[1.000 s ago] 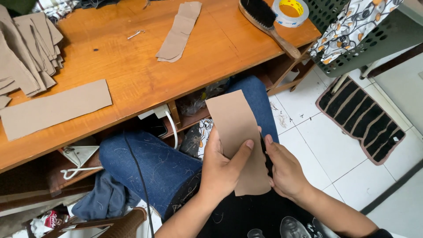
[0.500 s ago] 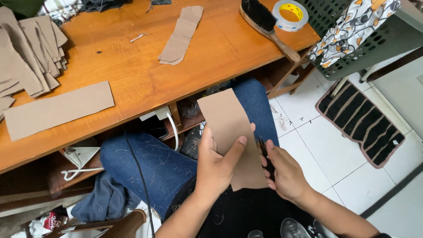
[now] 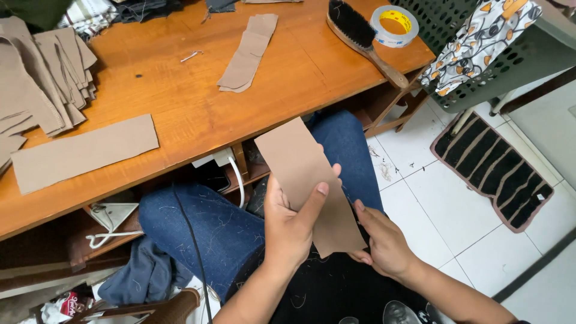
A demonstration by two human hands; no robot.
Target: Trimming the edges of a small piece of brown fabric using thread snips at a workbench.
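1. Head view: the person is sitting at a wooden table (image 3: 180, 114) and holding a tan fabric piece (image 3: 306, 180) over their lap, above the jeans-clad knees and below the table's near edge.
2. The left hand (image 3: 291, 225) is gripping the fabric piece from its left side, thumb pressing across the front face and the other fingers wrapping behind it.
3. The right hand (image 3: 384, 243) is closing on the lower right edge of the same piece, fingers pinching the cloth near its bottom corner.
4. The piece is standing roughly upright and leaning a little to the left, its top corner pointing toward the table.
5. On the table, a long tan strip (image 3: 84, 153) is lying flat near the front edge, well apart from the hands.
6. A stack of cut tan pieces (image 3: 42, 78) is sitting at the far left of the table.
7. A narrower shaped tan piece (image 3: 249, 51) is lying near the middle of the tabletop.
8. A wooden-handled brush (image 3: 360, 36) is resting at the table's right end, just beside a roll of tape (image 3: 393, 25).
9. A dark striped mat (image 3: 492, 171) is lying on the white tiled floor to the right.
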